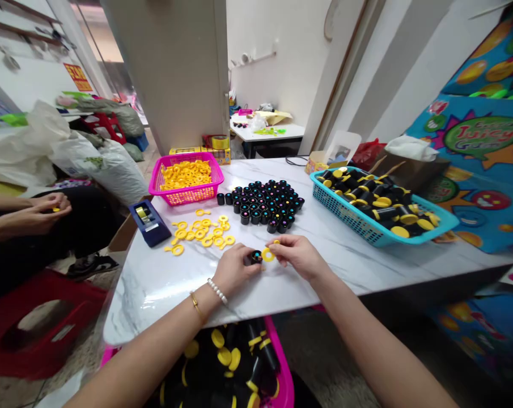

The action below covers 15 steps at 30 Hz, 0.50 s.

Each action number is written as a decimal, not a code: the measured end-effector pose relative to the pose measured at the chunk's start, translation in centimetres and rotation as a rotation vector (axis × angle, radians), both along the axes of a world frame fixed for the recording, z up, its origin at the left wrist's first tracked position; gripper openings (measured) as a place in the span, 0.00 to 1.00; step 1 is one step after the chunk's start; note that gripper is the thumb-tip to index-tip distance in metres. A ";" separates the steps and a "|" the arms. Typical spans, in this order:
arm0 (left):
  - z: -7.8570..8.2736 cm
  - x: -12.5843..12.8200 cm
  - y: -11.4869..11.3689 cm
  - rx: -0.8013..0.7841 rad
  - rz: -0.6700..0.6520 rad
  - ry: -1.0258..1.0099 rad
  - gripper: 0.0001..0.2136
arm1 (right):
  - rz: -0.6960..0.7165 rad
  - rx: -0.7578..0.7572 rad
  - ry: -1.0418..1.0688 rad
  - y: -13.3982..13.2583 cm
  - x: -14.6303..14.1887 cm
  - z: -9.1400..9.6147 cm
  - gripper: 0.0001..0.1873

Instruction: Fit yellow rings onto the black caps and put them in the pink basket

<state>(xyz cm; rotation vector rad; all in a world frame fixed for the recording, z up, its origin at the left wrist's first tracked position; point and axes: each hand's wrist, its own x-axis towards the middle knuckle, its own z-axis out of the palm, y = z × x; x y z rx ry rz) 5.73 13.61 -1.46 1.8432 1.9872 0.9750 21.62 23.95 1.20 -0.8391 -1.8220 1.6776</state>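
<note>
1. Pinched between the fingers and thumb of the left hand (236,265): a small black cylinder (256,256) with a blue dot on its end, near the front edge of the tabletop (162,300); cannot tell whether resting on the surface or lifted.
2. Grasped in the fingertips of the right hand (299,258): a yellow ring (268,254), just beside the cylinder; cannot tell whether touching it.
3. On the left wrist, a pearl bracelet (217,291) and, farther up the arm, a gold bangle (195,306).
4. Just beyond the left hand, scattered flat, loose yellow rings (202,237) with short tabs.
5. Beyond both hands, in a tight cluster, upright black cylinders (265,204) with coloured dots on top.
6. Left of the loose rings, at the tabletop's edge, a blue tape dispenser (156,231).
7. Behind the loose rings, a pink basket (183,197) full of yellow rings.
8. To the right, a turquoise basket (345,213) heaped with black, yellow-capped tubes (386,213).
9. Below the tabletop's front edge, under the forearms, a second pink basket (285,365) with similar tubes.
10. At far left, another person's hands (43,212) with something small and yellow, above a red stool (35,348).
11. At far right, stacked blue printed boxes (481,153).
</note>
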 end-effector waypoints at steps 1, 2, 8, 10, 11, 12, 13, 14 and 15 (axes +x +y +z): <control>-0.1 -0.1 0.1 -0.013 -0.004 0.004 0.11 | 0.009 -0.014 -0.005 -0.2 -0.8 0.0 0.15; -0.2 -0.2 0.2 -0.026 -0.010 0.007 0.10 | 0.014 -0.013 -0.024 -0.4 -1.6 -0.1 0.16; -0.2 -0.3 0.2 -0.054 -0.030 -0.007 0.08 | -0.053 0.022 -0.075 -0.7 -3.2 -0.7 0.14; -0.1 -0.2 0.2 -0.072 -0.026 -0.014 0.09 | -0.070 0.014 -0.076 -0.8 -2.9 -0.8 0.14; -0.1 -0.1 0.2 -0.084 -0.021 -0.021 0.09 | -0.073 0.004 -0.077 -0.8 -2.8 -0.8 0.15; -0.1 -0.1 0.2 -0.094 -0.014 -0.029 0.10 | -0.073 -0.006 -0.076 -0.9 -2.7 -0.9 0.15; -0.1 -0.1 0.2 -0.101 -0.008 -0.036 0.11 | -0.072 -0.017 -0.073 -1.0 -2.7 -0.9 0.16; -0.1 -0.1 0.2 -0.104 -0.003 -0.040 0.11 | -0.072 -0.028 -0.070 -1.1 -2.7 -1.0 0.16; -0.1 -0.1 0.1 -0.102 0.000 -0.043 0.12 | -0.071 -0.038 -0.066 -1.2 -2.7 -1.2 0.16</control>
